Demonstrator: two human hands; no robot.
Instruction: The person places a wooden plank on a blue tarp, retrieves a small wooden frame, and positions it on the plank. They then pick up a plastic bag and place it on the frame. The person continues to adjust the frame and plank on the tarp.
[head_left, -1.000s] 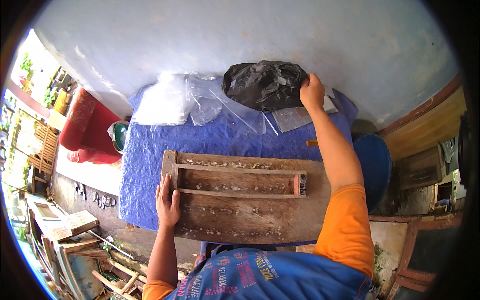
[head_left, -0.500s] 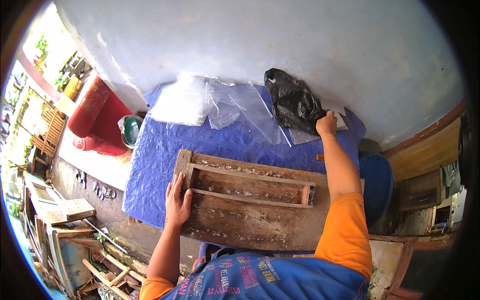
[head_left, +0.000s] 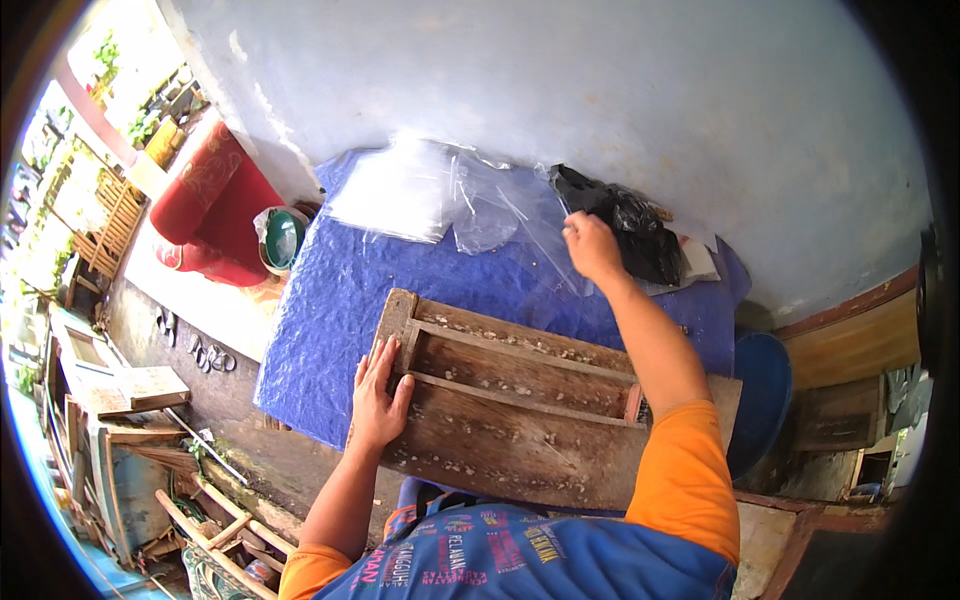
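Observation:
My left hand (head_left: pixel 380 395) lies flat with spread fingers on the left end of a worn wooden board (head_left: pixel 500 440), which has a long framed slot. Past the board my right hand (head_left: pixel 592 245) reaches to a crumpled black plastic bag (head_left: pixel 645 240). Its fingers are curled together at the bag's left side, slightly blurred; what they pinch cannot be made out. Clear plastic bags (head_left: pixel 485 215) spread left of that hand, beside a bright stack of clear plastic sheets (head_left: pixel 395 195). My right forearm passes over the slot's right end and partly hides a small reddish block (head_left: pixel 634 403).
A blue tarp (head_left: pixel 320 330) covers the table, which stands against a pale wall (head_left: pixel 560 80). To the left are a red armchair (head_left: pixel 215 200) and a green bucket (head_left: pixel 283 238). A blue round tub (head_left: pixel 762 395) stands at the right, and scrap wood (head_left: pixel 120 390) at the lower left.
My right hand has moved left across the black bag, which now lies flatter and lower. My left hand stays on the board. The whole view has shifted slightly.

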